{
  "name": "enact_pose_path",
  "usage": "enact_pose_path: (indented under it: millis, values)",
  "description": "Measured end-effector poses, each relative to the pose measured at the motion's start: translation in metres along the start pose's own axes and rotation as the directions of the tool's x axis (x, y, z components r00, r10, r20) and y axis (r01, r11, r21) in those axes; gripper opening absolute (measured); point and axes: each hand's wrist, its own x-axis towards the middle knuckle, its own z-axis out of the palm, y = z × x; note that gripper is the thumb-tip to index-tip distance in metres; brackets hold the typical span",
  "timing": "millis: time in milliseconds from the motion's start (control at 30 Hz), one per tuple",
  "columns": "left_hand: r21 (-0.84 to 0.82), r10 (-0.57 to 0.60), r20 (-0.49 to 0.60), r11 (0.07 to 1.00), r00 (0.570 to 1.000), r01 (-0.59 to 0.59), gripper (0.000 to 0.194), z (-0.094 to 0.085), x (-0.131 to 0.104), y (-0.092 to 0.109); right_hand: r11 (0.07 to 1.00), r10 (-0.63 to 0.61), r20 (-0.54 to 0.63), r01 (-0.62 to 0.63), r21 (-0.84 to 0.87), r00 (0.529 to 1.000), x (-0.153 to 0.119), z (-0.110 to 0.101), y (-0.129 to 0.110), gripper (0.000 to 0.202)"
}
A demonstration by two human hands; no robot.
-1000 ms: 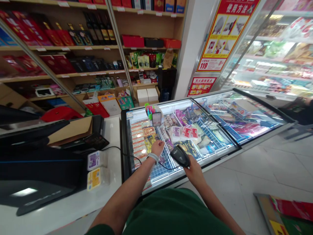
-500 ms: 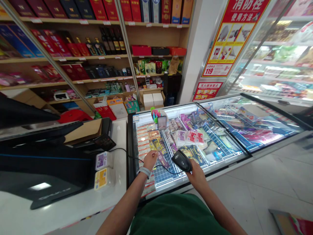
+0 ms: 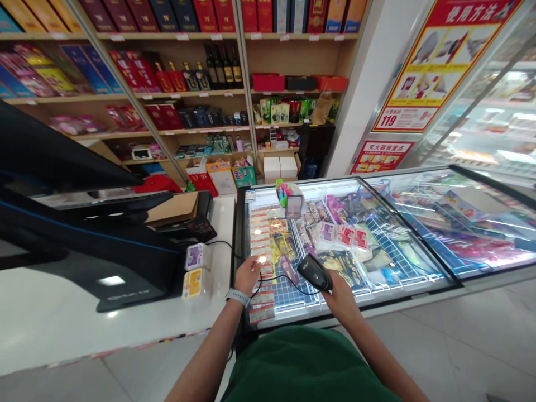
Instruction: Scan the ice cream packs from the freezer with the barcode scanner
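In my right hand [image 3: 341,298] is a black barcode scanner [image 3: 314,272], its head tilted up and to the left above the freezer's glass top. A thin black cable [image 3: 288,279] loops from the scanner toward my left hand [image 3: 248,276]. The fingers of that hand are curled around the cable near the freezer's left edge, though the grip itself is partly hidden. A grey watch band [image 3: 237,297] circles the left wrist. Below the scanner lies the chest freezer [image 3: 419,286], with a wire basket [image 3: 287,296] and packaged food showing through its glass.
Two clear tubs, one with a purple label [image 3: 195,257] and one with a yellow label [image 3: 193,283], stand on the white counter [image 3: 146,329] beside a black checkout machine [image 3: 125,262]. Several label-topped tubs [image 3: 347,235] sit over the freezer. Stocked shelves [image 3: 184,95] line the back.
The camera view has swung left, so the scene sits farther right. My left hand has moved left toward the freezer edge, away from the scanner, and the cable's loop has changed shape.
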Motion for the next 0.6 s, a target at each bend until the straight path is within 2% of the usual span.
enact_pose_path:
  millis: [133, 233, 333, 400, 467, 500, 567, 600]
  values:
    - [0.032, -0.020, -0.064, 0.999, 0.998, 0.022, 0.032, -0.017, 0.001, -0.009, 1.000, 0.012, 0.004, -0.012, -0.001, 1.000, -0.001, -0.001, 0.002, 0.041]
    - [0.082, 0.000, -0.183, 0.996, 0.983, 0.016, 0.036, -0.037, 0.000, -0.015, 1.000, 0.013, -0.006, -0.013, 0.009, 1.000, -0.001, -0.001, 0.005, 0.042]
    - [0.207, 0.046, -0.365, 0.978, 0.930, 0.033, 0.041, -0.065, -0.003, -0.018, 1.000, 0.020, -0.013, -0.020, 0.018, 1.000, -0.001, -0.002, 0.006, 0.043]
    - [0.303, 0.050, -0.470, 0.947, 0.881, 0.108, 0.048, -0.085, -0.004, -0.019, 0.999, 0.030, -0.018, -0.029, 0.018, 0.999, -0.001, -0.003, 0.006, 0.044]
    - [0.326, -0.030, -0.588, 0.906, 0.808, 0.271, 0.060, -0.104, -0.003, -0.025, 0.999, 0.036, -0.019, -0.035, 0.017, 0.999, 0.000, -0.004, 0.005, 0.044]
    - [0.311, -0.080, -0.610, 0.891, 0.789, 0.330, 0.067, -0.114, -0.001, -0.030, 0.999, 0.039, -0.018, -0.039, 0.014, 0.999, 0.000, -0.005, 0.005, 0.044]
    - [0.240, -0.242, -0.596, 0.856, 0.765, 0.458, 0.079, -0.131, 0.006, -0.045, 0.999, 0.044, -0.012, -0.044, 0.004, 0.999, 0.001, -0.005, 0.004, 0.043]
    - [0.192, -0.341, -0.547, 0.838, 0.765, 0.511, 0.084, -0.138, 0.010, -0.054, 0.999, 0.045, -0.009, -0.045, -0.002, 0.999, 0.002, -0.005, 0.004, 0.043]
